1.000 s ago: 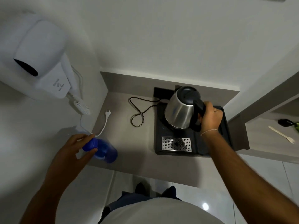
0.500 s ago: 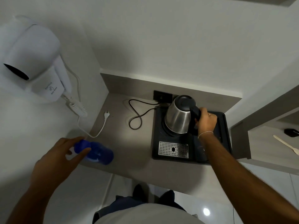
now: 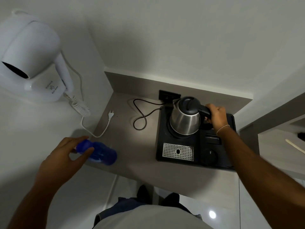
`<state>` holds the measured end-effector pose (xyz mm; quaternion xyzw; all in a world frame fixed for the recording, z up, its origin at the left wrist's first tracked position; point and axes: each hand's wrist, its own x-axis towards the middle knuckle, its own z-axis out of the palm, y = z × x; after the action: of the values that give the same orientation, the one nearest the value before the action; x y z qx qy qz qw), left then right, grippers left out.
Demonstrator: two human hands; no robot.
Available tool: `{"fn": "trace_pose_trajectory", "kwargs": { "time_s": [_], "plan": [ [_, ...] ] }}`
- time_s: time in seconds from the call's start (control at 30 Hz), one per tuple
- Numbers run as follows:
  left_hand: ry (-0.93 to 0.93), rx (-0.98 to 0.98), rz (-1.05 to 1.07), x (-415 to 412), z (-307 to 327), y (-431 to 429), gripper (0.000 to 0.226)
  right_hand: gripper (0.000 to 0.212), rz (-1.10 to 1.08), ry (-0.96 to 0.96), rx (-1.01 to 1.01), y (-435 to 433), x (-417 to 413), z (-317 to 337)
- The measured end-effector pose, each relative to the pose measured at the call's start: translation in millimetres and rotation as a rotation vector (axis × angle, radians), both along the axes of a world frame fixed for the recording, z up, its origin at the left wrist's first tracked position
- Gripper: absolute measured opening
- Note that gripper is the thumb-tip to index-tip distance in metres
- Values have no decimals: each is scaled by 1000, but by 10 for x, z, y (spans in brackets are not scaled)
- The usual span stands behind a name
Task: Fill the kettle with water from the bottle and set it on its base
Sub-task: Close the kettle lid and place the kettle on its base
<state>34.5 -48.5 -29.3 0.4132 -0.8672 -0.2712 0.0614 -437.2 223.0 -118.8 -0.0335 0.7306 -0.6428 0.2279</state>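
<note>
A steel kettle with a closed black lid stands upright on its round base, at the back of a black tray. My right hand is closed around the kettle's black handle. A blue bottle stands at the counter's front left corner, cap on. My left hand pinches the blue cap between thumb and fingers.
A white wall hair dryer hangs on the left, with its white plug lying on the grey counter. A black cord loops from the base to a wall socket. The tray holds a metal drip grate. On the right is a shelf with a wooden spoon.
The kettle has gone from tilted to upright and has settled onto the base, with my right hand still on its handle. My left hand stays at the bottle's cap.
</note>
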Motion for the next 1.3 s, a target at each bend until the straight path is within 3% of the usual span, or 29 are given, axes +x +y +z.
{"fn": "trace_pose_trajectory", "kwargs": {
  "time_s": [0.1,0.53,0.67,0.73,0.97,1.03,1.17,1.3],
  "plan": [
    [15,4,27,-34,35,35,39,32,49,-4,-12,-53,-19,41],
    [102,76,47,-19,-97,13,54,39,157,30,83,37,-151,-206],
    [117,21,111,-54,-43,66,45,41,165,52,69,41,-136,-188],
    [108,-2,116,-88,-13,73,40,54,131,49,52,58,-118,-192],
    [193,37,91,-89,-75,53,61,73,-1,85,36,137,70,-191],
    [203,40,99,-81,-86,48,63,68,-13,73,8,179,125,-189],
    [199,23,101,-54,-105,57,65,38,57,66,-37,264,172,-175],
    [180,19,102,-50,-128,63,59,34,105,50,-61,293,177,-166]
  ]
}}
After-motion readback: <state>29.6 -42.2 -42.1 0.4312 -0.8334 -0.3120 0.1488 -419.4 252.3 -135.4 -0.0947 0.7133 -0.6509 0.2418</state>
